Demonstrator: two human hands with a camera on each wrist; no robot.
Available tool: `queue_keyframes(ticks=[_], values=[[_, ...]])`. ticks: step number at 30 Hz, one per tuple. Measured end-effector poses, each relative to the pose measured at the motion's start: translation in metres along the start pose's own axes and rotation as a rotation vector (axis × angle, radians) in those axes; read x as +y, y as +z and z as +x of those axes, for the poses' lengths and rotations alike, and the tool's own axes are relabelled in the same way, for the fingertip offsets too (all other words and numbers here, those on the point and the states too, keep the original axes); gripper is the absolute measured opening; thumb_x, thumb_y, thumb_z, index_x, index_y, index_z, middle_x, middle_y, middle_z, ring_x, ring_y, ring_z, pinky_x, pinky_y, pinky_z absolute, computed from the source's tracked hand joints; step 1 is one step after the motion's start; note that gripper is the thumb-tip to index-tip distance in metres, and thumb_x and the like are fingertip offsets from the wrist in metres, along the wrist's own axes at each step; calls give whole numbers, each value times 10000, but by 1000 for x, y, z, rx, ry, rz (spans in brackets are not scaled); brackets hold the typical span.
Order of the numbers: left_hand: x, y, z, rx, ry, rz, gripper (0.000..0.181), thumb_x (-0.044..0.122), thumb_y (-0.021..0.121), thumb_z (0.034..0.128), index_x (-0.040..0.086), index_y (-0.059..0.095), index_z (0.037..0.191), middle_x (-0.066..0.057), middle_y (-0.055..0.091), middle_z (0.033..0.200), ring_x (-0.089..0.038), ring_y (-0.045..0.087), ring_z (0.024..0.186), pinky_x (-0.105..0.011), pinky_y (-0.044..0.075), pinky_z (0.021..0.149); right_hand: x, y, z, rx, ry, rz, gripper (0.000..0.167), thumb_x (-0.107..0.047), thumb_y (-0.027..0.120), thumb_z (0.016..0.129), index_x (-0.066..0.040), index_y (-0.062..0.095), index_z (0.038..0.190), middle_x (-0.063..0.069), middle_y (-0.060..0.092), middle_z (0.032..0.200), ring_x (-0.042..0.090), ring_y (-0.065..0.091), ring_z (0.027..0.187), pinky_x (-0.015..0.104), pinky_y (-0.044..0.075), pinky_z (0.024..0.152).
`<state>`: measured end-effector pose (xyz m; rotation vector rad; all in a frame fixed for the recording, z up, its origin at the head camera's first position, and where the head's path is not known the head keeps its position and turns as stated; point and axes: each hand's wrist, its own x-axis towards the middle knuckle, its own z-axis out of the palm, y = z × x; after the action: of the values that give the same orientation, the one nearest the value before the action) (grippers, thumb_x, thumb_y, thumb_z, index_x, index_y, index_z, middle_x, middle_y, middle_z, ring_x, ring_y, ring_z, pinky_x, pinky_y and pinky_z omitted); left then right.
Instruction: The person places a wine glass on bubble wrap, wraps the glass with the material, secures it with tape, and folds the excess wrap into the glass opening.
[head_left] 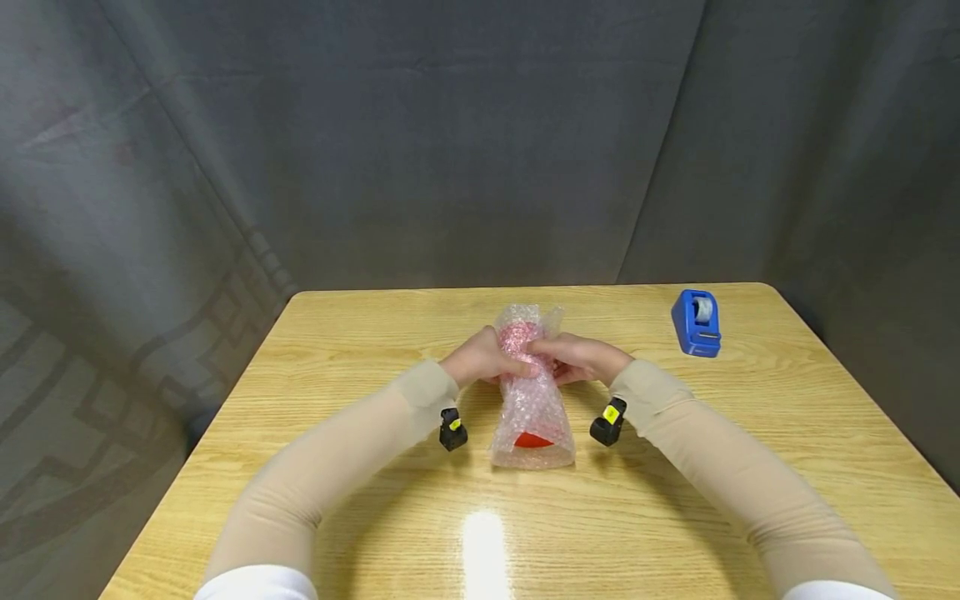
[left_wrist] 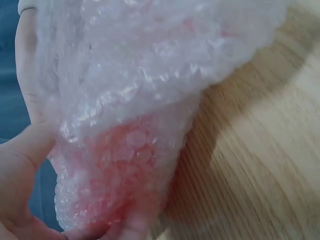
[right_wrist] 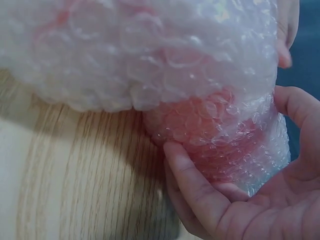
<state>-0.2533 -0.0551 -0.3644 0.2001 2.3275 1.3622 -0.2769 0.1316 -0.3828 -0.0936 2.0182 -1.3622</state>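
A red object (head_left: 533,440) lies wrapped in clear bubble wrap (head_left: 531,412) at the middle of the table, its red end showing at the near opening. What kind of object it is, the wrap hides. My left hand (head_left: 486,357) grips the roll from the left, thumb on top. From the right, my right hand (head_left: 585,356) holds the roll with its thumb on top and fingers curled beneath. In the right wrist view, fingers (right_wrist: 200,195) curl round the pinkish wrapped part. The left wrist view shows the left thumb (left_wrist: 30,145) against the wrap.
A blue tape dispenser (head_left: 696,323) with a roll of clear tape stands at the back right of the wooden table (head_left: 360,333). Dark grey cloth (head_left: 465,142) hangs behind the table and at its sides. Each wrist carries a small black camera.
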Motion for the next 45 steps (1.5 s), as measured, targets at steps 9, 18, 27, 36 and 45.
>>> queue_keyframes(ticks=[9,18,27,36,45], values=[[2,5,-1,25,-30,39,573,104,803,781,-35,465,1222,-153,582,1069,-202,632,812,-342,611,707,1,0,-1,7,-3,25,576,-330,509,947,77,358,1326,138,490,1081,188,538,912,273,574,781],[2,7,1,72,-16,168,541,37,784,783,-45,446,1197,-142,561,1017,-193,577,757,-313,592,696,0,-1,-3,3,2,52,524,-299,505,966,72,369,1310,127,486,1054,180,548,873,276,585,791],[0,8,4,89,1,228,533,-4,764,785,-47,443,1209,-160,575,1075,-204,584,814,-273,586,692,-1,-2,-4,-5,6,57,488,-290,514,964,63,378,1273,120,485,1015,178,545,850,266,586,767],[1,8,3,88,-16,231,540,0,772,776,-34,448,1206,-148,580,1065,-203,593,809,-259,581,679,2,-4,-2,-49,-19,53,577,-320,505,977,92,339,1345,130,507,1072,182,557,902,276,576,820],[3,8,3,89,-41,215,567,-17,774,770,-46,441,1228,-164,580,1093,-213,602,813,-283,591,695,5,-4,-6,-66,-56,-34,507,-354,567,947,49,443,1229,35,566,876,125,571,754,263,577,749]])
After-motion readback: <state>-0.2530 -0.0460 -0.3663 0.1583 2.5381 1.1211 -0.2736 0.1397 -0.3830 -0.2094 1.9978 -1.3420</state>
